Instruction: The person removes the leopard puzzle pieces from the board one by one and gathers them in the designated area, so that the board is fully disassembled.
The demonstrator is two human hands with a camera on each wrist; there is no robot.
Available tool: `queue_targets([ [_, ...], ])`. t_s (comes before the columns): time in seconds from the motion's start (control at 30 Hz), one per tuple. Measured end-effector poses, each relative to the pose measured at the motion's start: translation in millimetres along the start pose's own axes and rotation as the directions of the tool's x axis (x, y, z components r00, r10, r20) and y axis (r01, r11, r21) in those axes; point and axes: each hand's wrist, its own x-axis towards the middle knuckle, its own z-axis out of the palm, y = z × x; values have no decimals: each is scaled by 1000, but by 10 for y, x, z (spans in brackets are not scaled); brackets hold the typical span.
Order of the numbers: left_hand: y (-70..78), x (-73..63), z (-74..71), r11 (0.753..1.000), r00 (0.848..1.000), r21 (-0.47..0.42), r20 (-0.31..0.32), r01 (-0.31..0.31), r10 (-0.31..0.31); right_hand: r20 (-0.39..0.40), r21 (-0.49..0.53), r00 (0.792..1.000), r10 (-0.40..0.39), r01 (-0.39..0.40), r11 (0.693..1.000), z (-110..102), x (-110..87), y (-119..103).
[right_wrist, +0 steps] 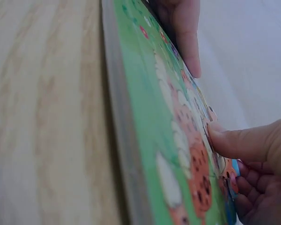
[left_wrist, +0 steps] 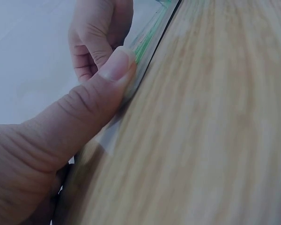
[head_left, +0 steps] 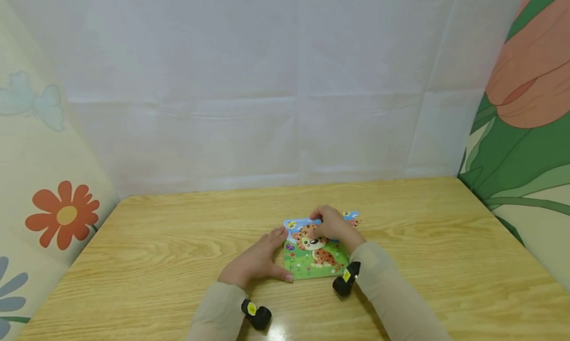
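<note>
- Far left of the leopard puzzle (head_left: 313,254), I see a cream wall (head_left: 26,158) with a pale blue butterfly (head_left: 32,101) and a red flower (head_left: 67,215) with round petals.
- Behind the puzzle hangs a white cloth (head_left: 222,59), thin and creased. Under the puzzle is a yellow-brown wooden table (head_left: 178,242) with wavy, stripy grain.
- At the puzzle's left side is the person's left hand (head_left: 261,257). It is spread wide: thumb at the near corner, fingertips by the far one. Its loose beige sleeve (head_left: 218,311) has a black gadget on the wrist.
- The puzzle itself is on the table, between the two hands. It is a flat, nearly square board with a thick, greyish-brown edge. A spotty orange leopard sits on green grass, with little flowers and blue sky.
- Over the puzzle's far right part is the right hand (head_left: 333,224). Thumb and bent fingers pinch narrow at the puzzle's top, near the leopard's head. The hand hides some of the picture, so I can't tell if a piece is lifted.
- Just right of the puzzle's far corner is a loose piece (head_left: 352,218), blue with orange and spots, partly blocked by the arm.
- Far right of the puzzle, another wall shows a big pink tulip (head_left: 534,78).
</note>
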Motion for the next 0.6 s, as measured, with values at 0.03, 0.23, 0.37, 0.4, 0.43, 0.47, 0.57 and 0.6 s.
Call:
queue_targets([
  [0.03, -3, 1, 1, 1000, 1000, 1, -1, 0, 0, -1, -3, 1000, 0, 0, 1000, 3, -2, -3],
  [0.23, -14, 0, 1, 1000, 1000, -2, 2, 4, -4, -34, -23, 997, -66, 66, 998, 15, -42, 5],
  [0.37, -24, 8, 10, 1000, 1000, 4, 2, -2, 2, -52, -58, 988, -144, 141, 988, 16, -55, 32],
  [0.4, -25, 6, 13, 1000, 1000, 5, 2, -3, 3, -51, -70, 986, -160, 157, 985, 14, -55, 35],
  [0.43, -27, 5, 15, 1000, 1000, 6, 1, -2, 2, -47, -78, 984, -173, 169, 982, 13, -51, 37],
  [0.47, -25, 3, 13, 1000, 1000, 5, -1, -2, 2, -41, -84, 982, -183, 179, 980, 11, -51, 36],
  [0.57, -22, -3, 8, 1000, 1000, 5, 0, 4, -4, -21, -106, 980, -199, 196, 975, -1, -43, 27],
  [0.6, -20, -5, 6, 1000, 1000, 3, -1, 5, -5, -13, -115, 978, -206, 203, 972, -6, -41, 26],
])
